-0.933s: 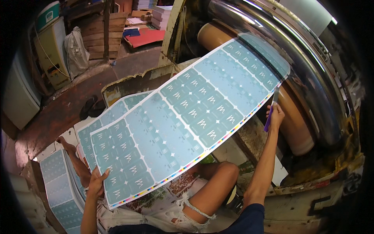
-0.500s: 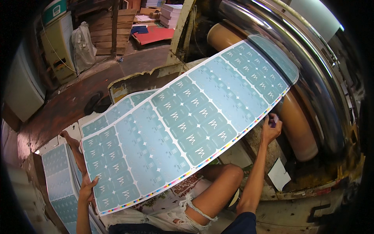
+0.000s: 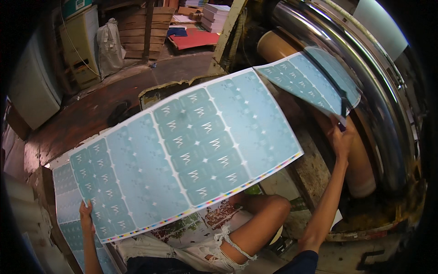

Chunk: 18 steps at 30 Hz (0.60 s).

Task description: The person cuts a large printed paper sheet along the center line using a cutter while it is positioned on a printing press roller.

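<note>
A large teal and pale-blue printed sheet (image 3: 182, 150) spans the view at a slant, with a colour bar along its near edge. My left hand (image 3: 86, 217) grips its left edge, thumb on top. The sheet's right end is free and apart from another printed piece (image 3: 315, 84) of the same pattern, which runs up onto the shiny metal roller (image 3: 378, 91). My right hand (image 3: 342, 137) is closed around a small dark-purple tool (image 3: 341, 126) at that piece's near corner; its kind is unclear. A dark strip (image 3: 329, 80) crosses the piece near the roller.
An orange-brown roller (image 3: 351, 160) sits under the metal one. A stack of similar printed sheets (image 3: 68, 205) lies at the left. Behind stand a cabinet (image 3: 80, 45), a wrapped grey-white bundle (image 3: 109, 48), wooden boards (image 3: 159, 29) and paper stacks (image 3: 214, 18).
The sheet, continuous up to the roller before, is now separated from the piece there. It has shifted left with my left hand; my right hand has moved up and right.
</note>
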Available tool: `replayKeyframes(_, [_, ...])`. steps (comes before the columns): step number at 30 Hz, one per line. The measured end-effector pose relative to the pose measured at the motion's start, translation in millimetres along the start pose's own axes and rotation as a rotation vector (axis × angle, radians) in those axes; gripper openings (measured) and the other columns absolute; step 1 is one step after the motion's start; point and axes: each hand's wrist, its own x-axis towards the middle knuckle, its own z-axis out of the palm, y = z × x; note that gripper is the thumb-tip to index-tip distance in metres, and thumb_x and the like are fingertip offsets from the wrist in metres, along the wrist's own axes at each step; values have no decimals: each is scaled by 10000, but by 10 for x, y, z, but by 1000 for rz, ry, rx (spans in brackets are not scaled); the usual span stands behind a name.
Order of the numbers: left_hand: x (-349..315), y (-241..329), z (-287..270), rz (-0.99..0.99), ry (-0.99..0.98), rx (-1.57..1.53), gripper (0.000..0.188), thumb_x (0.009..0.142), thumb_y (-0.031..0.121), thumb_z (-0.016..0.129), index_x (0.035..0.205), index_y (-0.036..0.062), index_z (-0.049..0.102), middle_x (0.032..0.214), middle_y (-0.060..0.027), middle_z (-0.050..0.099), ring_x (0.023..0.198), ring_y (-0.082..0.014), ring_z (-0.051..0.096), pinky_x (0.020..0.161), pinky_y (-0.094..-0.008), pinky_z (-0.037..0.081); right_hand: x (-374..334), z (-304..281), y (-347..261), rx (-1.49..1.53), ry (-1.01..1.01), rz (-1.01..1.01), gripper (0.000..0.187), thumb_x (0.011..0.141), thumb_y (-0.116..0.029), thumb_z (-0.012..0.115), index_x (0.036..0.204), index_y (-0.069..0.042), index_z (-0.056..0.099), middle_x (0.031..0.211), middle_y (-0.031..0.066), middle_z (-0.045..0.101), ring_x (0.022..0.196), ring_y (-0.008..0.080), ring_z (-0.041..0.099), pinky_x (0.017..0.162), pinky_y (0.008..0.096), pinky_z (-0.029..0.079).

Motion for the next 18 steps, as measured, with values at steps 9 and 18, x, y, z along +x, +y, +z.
replayKeyframes(9, [1170,-426,-1275,-12,84,221,410,962,208,609,1318,25,519,1074,-58,642,905,-152,622,788,-292,519,-1057,754,-840,-110,165,-5,377,780,97,526,1067,-31,735,894,43,723,634,77,599,534,241,464])
replayKeyframes(18, [2025,-1007,-1355,23,18,361,333,961,164,614,1251,2,585,1016,-59,662,865,-145,602,780,-296,511,-1665,1262,-1408,-9,-8,96,329,791,42,559,1058,-28,738,817,82,736,555,85,605,480,253,481])
